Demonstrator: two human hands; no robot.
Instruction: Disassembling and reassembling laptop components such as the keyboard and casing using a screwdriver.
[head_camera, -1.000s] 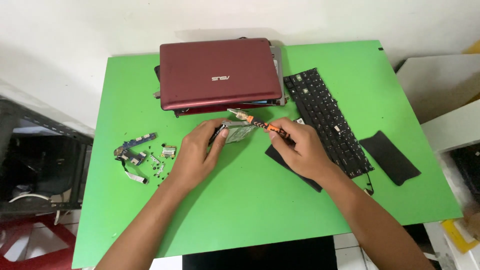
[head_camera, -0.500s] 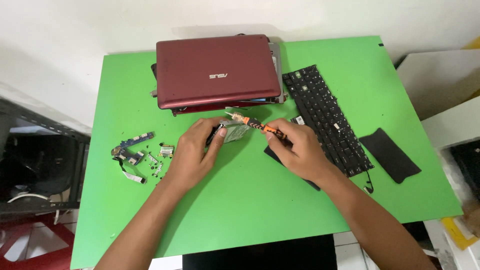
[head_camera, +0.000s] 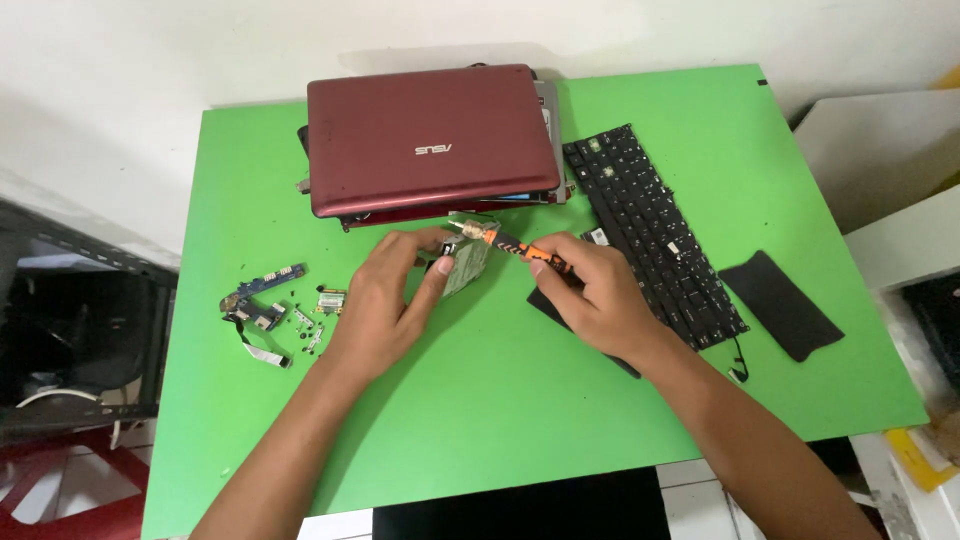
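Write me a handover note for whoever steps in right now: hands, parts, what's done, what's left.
Left hand: steadies a small silvery drive on the green table.
Right hand: holds an orange screwdriver, tip at the drive's upper edge.
Closed red laptop behind; detached keyboard and black pad on the right.
Done: small boards and screws already lie loose on the left.
Left: the drive is not yet set aside.

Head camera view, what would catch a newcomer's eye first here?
The bright green table stands out, with a closed dark red laptop at its far edge. At the centre, the left hand steadies a small silver drive while the right hand holds an orange-handled screwdriver to it. A detached black keyboard lies at right.
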